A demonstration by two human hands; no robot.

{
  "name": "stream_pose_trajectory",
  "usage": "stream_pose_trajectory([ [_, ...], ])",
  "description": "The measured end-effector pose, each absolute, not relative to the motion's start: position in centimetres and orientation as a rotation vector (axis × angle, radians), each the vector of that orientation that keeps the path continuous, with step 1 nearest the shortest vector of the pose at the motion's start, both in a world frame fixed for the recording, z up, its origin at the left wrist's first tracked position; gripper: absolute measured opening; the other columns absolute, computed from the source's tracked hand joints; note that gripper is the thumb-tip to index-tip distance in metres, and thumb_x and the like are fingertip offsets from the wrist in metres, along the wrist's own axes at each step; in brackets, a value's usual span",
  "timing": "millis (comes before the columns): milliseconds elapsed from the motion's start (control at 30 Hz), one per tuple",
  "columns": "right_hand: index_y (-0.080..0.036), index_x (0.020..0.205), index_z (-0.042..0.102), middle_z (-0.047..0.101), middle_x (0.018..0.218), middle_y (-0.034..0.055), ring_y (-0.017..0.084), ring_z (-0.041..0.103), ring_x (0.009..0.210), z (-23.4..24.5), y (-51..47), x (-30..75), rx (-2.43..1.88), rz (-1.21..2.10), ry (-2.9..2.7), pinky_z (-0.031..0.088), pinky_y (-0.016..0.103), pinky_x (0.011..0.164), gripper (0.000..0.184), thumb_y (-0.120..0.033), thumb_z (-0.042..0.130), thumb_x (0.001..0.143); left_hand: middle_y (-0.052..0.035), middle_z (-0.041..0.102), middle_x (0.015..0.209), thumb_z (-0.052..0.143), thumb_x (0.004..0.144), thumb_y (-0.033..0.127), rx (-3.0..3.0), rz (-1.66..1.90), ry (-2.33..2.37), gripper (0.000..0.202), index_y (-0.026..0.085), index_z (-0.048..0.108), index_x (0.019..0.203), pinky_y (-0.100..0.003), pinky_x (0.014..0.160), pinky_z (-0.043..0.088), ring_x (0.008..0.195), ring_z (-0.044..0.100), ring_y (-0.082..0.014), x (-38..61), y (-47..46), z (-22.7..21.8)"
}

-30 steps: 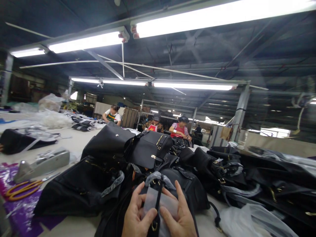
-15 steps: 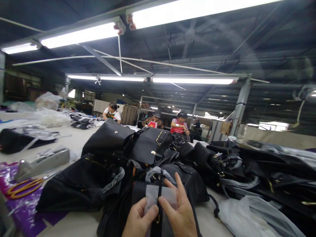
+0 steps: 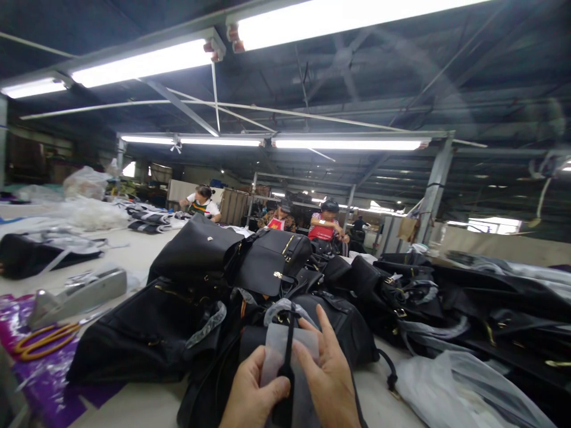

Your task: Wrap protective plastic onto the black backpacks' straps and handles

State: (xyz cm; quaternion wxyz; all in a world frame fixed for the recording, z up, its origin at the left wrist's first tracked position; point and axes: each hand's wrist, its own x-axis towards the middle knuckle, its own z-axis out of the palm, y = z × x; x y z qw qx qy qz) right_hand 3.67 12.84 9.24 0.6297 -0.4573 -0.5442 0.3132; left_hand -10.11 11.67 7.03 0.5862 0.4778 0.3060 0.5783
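Observation:
A black bag stands before me, with a translucent white sheet at its front and a narrow black strap running down over the sheet. My left hand pinches the sheet's left side, its thumb pressed on the strap. Around the right side of the sheet is my right hand, thumb in front and some fingers behind, the longest finger pointing up. The bag's handle, in clear wrap, arches behind the sheet. My hands hide the lower front of the bag.
Black bags pile up ahead and to both sides. On the left lie orange-handled scissors, a grey tape dispenser and purple plastic. Clear plastic wrap lies at right. Several people work beyond the pile.
My left thumb has moved right onto the strap, and the gold metal piece there is now hidden. The right thumb has shifted up, off the strap. The sheet's top stands slightly higher.

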Motion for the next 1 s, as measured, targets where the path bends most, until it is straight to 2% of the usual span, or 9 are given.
stream_pose_trajectory([
  [200,-0.020,0.153,0.026,0.070,0.125,0.0100,0.028,0.067,0.112,9.1,13.5,3.5,-1.001,0.752,-1.197,0.055,0.040,0.093,0.089,-0.038,0.069,0.078,-0.0015,0.068,0.073,0.078,0.057,0.025,1.070,1.334,0.684,0.037,0.014,0.066,0.090,-0.026,0.064,0.046,0.066,0.060,-0.0167,-10.0,12.4,6.3],
  [333,-0.018,0.154,0.020,0.067,0.129,0.0137,0.030,0.067,0.112,8.8,13.3,3.8,-0.936,0.892,-1.166,0.055,0.042,0.094,0.097,-0.050,0.070,0.077,0.0013,0.064,0.066,0.079,0.056,0.024,1.075,1.341,0.701,0.032,0.015,0.064,0.083,-0.023,0.057,0.041,0.058,0.054,-0.0125,-9.9,12.3,6.5],
  [433,-0.022,0.150,0.029,0.068,0.127,0.0121,0.030,0.065,0.115,8.8,12.5,4.5,-0.952,0.942,-1.074,0.055,0.041,0.093,0.088,-0.062,0.064,0.080,0.0024,0.062,0.064,0.078,0.056,0.023,1.059,1.348,0.683,0.030,0.015,0.064,0.082,-0.022,0.056,0.039,0.056,0.051,-0.0110,-10.0,11.9,7.1],
  [500,-0.022,0.139,0.044,0.073,0.118,0.0122,0.031,0.069,0.107,8.8,12.0,5.2,-0.941,1.058,-1.002,0.058,0.042,0.084,0.078,-0.066,0.063,0.078,0.0030,0.062,0.063,0.076,0.057,0.020,1.047,1.346,0.674,0.027,0.015,0.063,0.080,-0.021,0.057,0.038,0.056,0.050,-0.0102,-10.1,11.6,7.6],
  [567,-0.020,0.117,0.059,0.077,0.102,0.0111,0.031,0.074,0.091,8.7,11.6,5.8,-0.899,1.200,-0.971,0.060,0.038,0.071,0.064,-0.065,0.070,0.073,0.0036,0.062,0.063,0.074,0.057,0.018,1.041,1.345,0.669,0.026,0.016,0.063,0.080,-0.021,0.057,0.038,0.056,0.050,-0.0099,-10.1,11.4,7.9],
  [667,-0.019,0.090,0.066,0.077,0.075,0.0039,0.021,0.071,0.065,8.4,11.2,6.0,-0.901,1.264,-1.005,0.054,0.027,0.057,0.046,-0.056,0.081,0.067,0.0035,0.062,0.063,0.072,0.057,0.017,1.041,1.335,0.683,0.026,0.015,0.063,0.080,-0.021,0.057,0.039,0.056,0.051,-0.0103,-10.1,11.3,8.0],
  [767,-0.018,0.084,0.071,0.073,0.064,-0.0005,0.014,0.062,0.050,8.2,11.1,5.5,-0.938,1.306,-1.102,0.046,0.021,0.048,0.041,-0.050,0.085,0.062,0.0018,0.064,0.067,0.072,0.057,0.018,1.030,1.323,0.685,0.028,0.015,0.063,0.083,-0.023,0.060,0.043,0.059,0.054,-0.0119,-10.2,11.4,7.9],
  [867,-0.017,0.080,0.075,0.071,0.062,-0.0010,0.013,0.060,0.049,7.9,11.2,5.0,-0.957,1.323,-1.191,0.043,0.020,0.047,0.039,-0.050,0.086,0.060,0.0006,0.066,0.070,0.073,0.058,0.018,1.039,1.302,0.693,0.029,0.016,0.063,0.086,-0.025,0.063,0.046,0.064,0.056,-0.0143,-10.4,11.6,7.6],
  [1000,-0.018,0.083,0.076,0.065,0.055,-0.0012,0.015,0.058,0.046,8.0,11.1,4.9,-0.961,1.386,-1.154,0.044,0.023,0.045,0.050,-0.066,0.073,0.069,0.0007,0.065,0.070,0.069,0.059,0.018,1.128,1.303,0.743,0.028,0.016,0.062,0.086,-0.024,0.062,0.044,0.065,0.056,-0.0147,-10.7,12.1,7.1],
])
